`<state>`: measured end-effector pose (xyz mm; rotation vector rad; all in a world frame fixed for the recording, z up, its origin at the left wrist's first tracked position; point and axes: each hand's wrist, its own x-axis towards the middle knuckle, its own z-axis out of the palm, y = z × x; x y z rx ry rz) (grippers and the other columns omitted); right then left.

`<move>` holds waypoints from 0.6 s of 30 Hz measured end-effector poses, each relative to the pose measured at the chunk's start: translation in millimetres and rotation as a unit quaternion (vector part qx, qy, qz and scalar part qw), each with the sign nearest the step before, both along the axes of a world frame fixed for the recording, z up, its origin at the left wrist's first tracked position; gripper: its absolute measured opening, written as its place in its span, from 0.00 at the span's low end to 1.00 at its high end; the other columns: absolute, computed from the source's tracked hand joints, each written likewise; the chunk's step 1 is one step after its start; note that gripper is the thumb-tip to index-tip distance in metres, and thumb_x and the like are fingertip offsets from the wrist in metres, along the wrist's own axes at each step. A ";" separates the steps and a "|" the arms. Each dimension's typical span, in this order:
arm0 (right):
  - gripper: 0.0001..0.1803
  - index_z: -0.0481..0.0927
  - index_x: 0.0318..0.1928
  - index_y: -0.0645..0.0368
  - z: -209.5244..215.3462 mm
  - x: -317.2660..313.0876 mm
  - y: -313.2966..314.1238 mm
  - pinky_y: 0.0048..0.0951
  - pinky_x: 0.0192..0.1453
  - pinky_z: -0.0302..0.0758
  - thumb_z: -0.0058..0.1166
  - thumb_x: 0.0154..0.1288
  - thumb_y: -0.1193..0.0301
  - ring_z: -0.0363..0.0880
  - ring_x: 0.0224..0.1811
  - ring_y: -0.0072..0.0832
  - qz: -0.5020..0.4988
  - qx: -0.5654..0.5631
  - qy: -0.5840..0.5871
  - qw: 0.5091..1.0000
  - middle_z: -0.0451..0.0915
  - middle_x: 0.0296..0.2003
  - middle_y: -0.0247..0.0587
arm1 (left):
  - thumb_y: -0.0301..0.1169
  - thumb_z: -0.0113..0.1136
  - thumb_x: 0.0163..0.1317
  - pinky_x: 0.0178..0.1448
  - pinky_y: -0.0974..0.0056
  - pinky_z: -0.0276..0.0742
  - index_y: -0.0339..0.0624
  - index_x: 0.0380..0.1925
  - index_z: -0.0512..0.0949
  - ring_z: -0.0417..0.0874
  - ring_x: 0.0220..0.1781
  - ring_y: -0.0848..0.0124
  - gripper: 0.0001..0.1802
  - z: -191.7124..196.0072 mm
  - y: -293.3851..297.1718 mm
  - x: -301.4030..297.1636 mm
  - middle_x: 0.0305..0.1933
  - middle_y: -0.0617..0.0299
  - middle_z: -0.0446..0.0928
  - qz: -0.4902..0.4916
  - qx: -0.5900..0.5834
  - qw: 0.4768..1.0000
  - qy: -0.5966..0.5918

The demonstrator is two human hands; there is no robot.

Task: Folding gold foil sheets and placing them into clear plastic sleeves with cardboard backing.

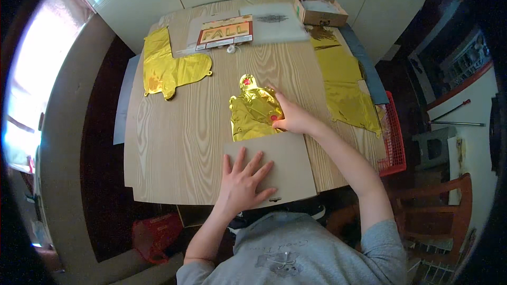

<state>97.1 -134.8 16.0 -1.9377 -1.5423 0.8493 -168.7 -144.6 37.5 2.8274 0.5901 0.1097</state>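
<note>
A folded gold foil balloon (252, 113) lies in the middle of the table, a red spot on its upper tab and another near its right side. Its lower edge meets a grey-brown cardboard sheet (293, 163) at the near edge; whether the foil runs underneath cannot be told. My left hand (244, 182) rests flat on the cardboard, fingers spread. Curled over the balloon's right edge, my right hand (294, 117) grips the foil between thumb and fingers, with some fingertips partly hidden.
Flat gold foil balloons lie at the left (174, 71) and right (343, 82) of the wood-grain table (179, 148). Farther back are a printed card package (225, 32), a small white spool (231, 49), a clear plastic sheet (280, 29) and an open box (322, 15). A red basket (393, 137) stands beside the right edge.
</note>
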 end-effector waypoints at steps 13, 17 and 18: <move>0.56 0.42 0.74 0.61 -1.2 2.6 -6.8 0.35 0.62 0.70 0.65 0.50 0.76 0.73 0.60 0.41 -0.010 0.035 0.098 0.995 0.71 0.60 0.56 | 0.60 0.60 0.54 0.70 0.26 0.42 0.61 0.61 0.73 0.53 0.75 0.41 0.35 -3.0 3.4 3.8 0.72 0.59 0.62 0.010 0.004 1.000 -0.004; 0.50 0.51 0.71 0.62 -0.6 1.5 -8.8 0.35 0.61 0.71 0.65 0.49 0.75 0.74 0.58 0.43 0.007 0.079 0.111 0.991 0.72 0.58 0.55 | 0.60 0.59 0.54 0.70 0.26 0.42 0.61 0.61 0.73 0.53 0.74 0.41 0.36 -3.4 3.9 4.1 0.72 0.59 0.62 0.010 0.005 1.000 0.000; 0.46 0.56 0.68 0.62 -5.4 2.7 -8.5 0.38 0.59 0.73 0.65 0.49 0.73 0.76 0.55 0.46 0.010 0.094 0.104 0.990 0.76 0.54 0.57 | 0.60 0.59 0.54 0.70 0.26 0.42 0.61 0.61 0.73 0.54 0.74 0.41 0.36 -3.6 4.2 4.2 0.72 0.59 0.62 0.009 0.005 1.000 -0.001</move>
